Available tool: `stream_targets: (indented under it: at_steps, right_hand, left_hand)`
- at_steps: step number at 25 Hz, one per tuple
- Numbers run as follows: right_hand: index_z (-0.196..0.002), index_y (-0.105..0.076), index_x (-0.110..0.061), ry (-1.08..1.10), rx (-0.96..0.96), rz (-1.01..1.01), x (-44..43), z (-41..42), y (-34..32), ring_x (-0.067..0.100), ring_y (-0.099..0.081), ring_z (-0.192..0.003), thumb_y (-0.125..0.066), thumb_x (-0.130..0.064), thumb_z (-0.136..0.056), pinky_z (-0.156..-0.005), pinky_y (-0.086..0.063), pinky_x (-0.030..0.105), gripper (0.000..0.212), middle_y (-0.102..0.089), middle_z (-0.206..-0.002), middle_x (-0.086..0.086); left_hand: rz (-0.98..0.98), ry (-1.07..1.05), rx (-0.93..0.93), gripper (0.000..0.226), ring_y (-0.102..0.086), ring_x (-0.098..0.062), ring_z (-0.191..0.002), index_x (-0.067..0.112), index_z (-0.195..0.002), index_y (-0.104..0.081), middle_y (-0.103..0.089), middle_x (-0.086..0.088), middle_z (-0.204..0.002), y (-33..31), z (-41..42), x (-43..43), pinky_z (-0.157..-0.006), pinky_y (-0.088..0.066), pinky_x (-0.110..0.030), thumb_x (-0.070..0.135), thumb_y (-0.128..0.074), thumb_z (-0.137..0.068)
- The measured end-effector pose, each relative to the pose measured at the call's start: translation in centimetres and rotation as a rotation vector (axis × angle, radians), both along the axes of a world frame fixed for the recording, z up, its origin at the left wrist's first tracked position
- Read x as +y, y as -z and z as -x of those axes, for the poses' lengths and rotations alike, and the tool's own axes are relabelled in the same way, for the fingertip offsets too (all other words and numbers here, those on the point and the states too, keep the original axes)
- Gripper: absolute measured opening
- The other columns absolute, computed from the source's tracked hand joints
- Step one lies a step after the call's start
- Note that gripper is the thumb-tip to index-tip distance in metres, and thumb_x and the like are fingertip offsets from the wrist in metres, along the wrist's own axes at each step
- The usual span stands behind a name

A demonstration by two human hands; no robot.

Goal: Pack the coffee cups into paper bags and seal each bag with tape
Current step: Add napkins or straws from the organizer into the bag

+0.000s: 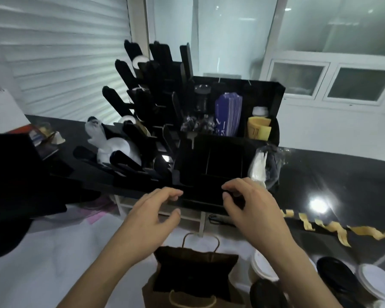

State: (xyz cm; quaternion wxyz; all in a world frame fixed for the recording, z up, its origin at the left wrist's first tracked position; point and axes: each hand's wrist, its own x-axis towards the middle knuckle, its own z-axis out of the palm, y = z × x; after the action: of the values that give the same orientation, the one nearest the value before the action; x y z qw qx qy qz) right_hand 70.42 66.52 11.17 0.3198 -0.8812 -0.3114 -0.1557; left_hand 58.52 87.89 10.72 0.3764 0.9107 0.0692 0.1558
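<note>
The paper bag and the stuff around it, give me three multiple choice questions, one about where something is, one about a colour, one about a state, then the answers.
1. Where is the brown paper bag?
A. Below and between the two hands, near the bottom of the view
B. On top of the black organizer
C. Far left, by the blinds

2. What colour is the stack of sleeves in the black organizer, beside the yellow ones?
A. Red
B. Blue-purple
C. Green

3. What state is the bag's top in?
A. Taped shut
B. Folded flat
C. Open, handles up

Answers: 1 A, the bag sits under the left hand and right hand. 2 B, the sleeves are blue-purple with white marks. 3 C, the dark mouth gapes and no tape shows on it.
</note>
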Motion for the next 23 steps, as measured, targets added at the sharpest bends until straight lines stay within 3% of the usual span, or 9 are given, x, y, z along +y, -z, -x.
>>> stream_targets:
  at_steps: [6,17,23]
  right_hand:
    - [-0.11,-0.068,-0.031,-0.018,-0.058,-0.011,1.4,-3.6,-3.6,0.003,-0.057,-0.092,-0.061,-0.032,-0.097,-0.081,-0.05,0.024,0.015,-0.06,-0.095,-0.02]
    - [-0.106,-0.07,-0.027,-0.001,-0.051,0.009,5.9,-13.4,-6.2,0.006,-0.062,-0.092,-0.064,-0.03,-0.094,-0.084,-0.056,0.035,0.014,-0.066,-0.096,-0.014]
    - [-0.121,-0.067,-0.026,-0.029,-0.13,0.145,9.7,-17.7,-6.4,0.014,-0.06,-0.103,-0.066,-0.03,-0.094,-0.089,-0.053,0.033,0.027,-0.065,-0.111,-0.005]
  left_hand:
    - [0.003,0.029,-0.078,0.036,-0.043,0.009,-0.12,0.047,-0.132,-0.051,-0.054,0.031,-0.119,-3.8,-4.3,-0.7,-0.102,-0.04,-0.021,0.038,-0.057,-0.097]
    - [-0.066,-0.023,-0.143,0.041,-0.042,-0.001,-0.121,0.041,-0.135,-0.047,-0.053,0.023,-0.122,-5.2,-13.9,-0.1,-0.103,-0.044,-0.03,0.036,-0.057,-0.096]
    - [-0.01,-0.081,-0.173,0.04,-0.041,-0.004,-0.122,0.035,-0.136,-0.048,-0.054,0.021,-0.121,-3.8,-16.9,0.6,-0.106,-0.042,-0.031,0.032,-0.056,-0.097]
